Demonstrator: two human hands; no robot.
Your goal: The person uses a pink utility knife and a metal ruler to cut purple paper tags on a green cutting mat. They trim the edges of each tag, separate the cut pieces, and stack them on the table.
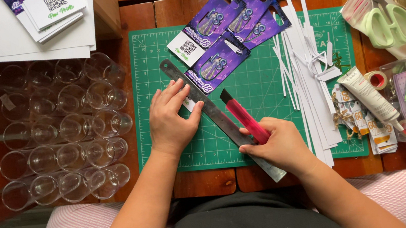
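Red utility knife [245, 119] gripped by right hand [279, 146], left hand [171, 120] open, seemingly pressing steel ruler [213, 113], purple cards [227, 31] above

The green mat [176, 147] is bare low on its left side. Clear cups [64, 128] crowd the left, paper strips [305, 83] the right, purple cards [229, 31] the top.

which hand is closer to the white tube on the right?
Right. The right hand, gripping the red utility knife, sits just left of the white tube; the left hand presses the steel ruler farther left.
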